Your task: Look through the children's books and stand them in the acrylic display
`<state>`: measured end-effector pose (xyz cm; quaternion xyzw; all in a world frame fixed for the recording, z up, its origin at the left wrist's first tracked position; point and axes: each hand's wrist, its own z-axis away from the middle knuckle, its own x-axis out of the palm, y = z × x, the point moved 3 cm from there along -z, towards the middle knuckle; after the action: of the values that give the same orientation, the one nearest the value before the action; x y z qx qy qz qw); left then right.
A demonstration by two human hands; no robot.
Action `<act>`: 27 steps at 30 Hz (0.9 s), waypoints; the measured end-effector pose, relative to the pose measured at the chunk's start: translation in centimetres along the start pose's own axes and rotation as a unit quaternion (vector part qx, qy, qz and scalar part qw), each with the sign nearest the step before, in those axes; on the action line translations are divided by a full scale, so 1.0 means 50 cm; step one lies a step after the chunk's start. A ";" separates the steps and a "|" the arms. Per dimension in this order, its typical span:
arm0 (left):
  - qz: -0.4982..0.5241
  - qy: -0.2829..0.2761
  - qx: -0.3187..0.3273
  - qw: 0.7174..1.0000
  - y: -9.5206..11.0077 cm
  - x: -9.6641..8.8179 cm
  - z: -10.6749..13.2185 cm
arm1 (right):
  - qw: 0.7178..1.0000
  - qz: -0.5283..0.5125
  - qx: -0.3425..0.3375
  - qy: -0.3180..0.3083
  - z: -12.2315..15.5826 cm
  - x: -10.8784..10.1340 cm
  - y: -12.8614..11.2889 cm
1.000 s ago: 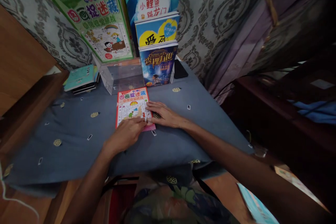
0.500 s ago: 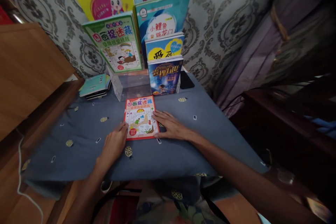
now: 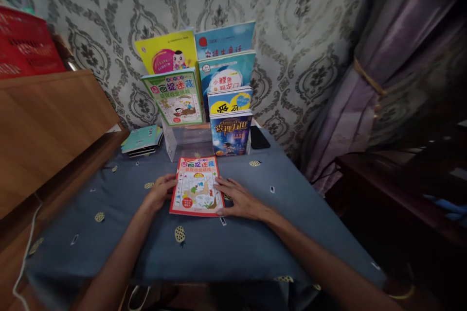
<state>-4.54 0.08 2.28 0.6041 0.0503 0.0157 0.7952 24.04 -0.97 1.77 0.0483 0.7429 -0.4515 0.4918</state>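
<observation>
A red-bordered children's book [image 3: 199, 189] lies face up on the cloth-covered table, in front of a clear plastic display stand [image 3: 189, 142]. My left hand [image 3: 158, 193] has its fingers closed at the book's left edge; the thumb is partly hidden. On the right edge rests my right hand [image 3: 239, 199], fingers stretched out and apart over the cover's margin. Behind, a green-bordered book [image 3: 178, 99] stands on the rack's left side, above a vacant lower tier. A dark blue book [image 3: 230, 135] fills the lowest right tier.
Upper tiers hold a yellow book [image 3: 164, 51], blue books [image 3: 226, 41] and a blue-and-yellow book [image 3: 229, 101]. A stack of thin books [image 3: 142, 140] lies at the back left. A black phone [image 3: 260, 137] sits right of the rack. Wooden furniture [image 3: 54, 126] borders the left.
The camera view has tilted up, so the rack and table sit lower in the picture. My left hand has slid farther up the book's left edge. My right hand stays on the right edge.
</observation>
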 end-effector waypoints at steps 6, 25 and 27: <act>0.133 -0.111 -0.006 0.985 0.014 0.022 0.027 | 0.993 -0.085 0.019 0.082 -0.008 0.003 0.021; -0.150 -0.173 0.295 0.928 0.141 0.020 0.117 | 0.953 -0.134 -0.085 0.259 0.000 -0.105 -0.027; -0.221 -0.191 0.294 0.910 0.097 0.024 0.113 | 0.973 -0.064 -0.090 0.204 0.010 -0.073 -0.013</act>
<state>-2.63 -3.94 8.40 0.7755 0.0319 -0.2919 0.5589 25.90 -0.34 4.93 0.0479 0.8668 -0.3939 0.3021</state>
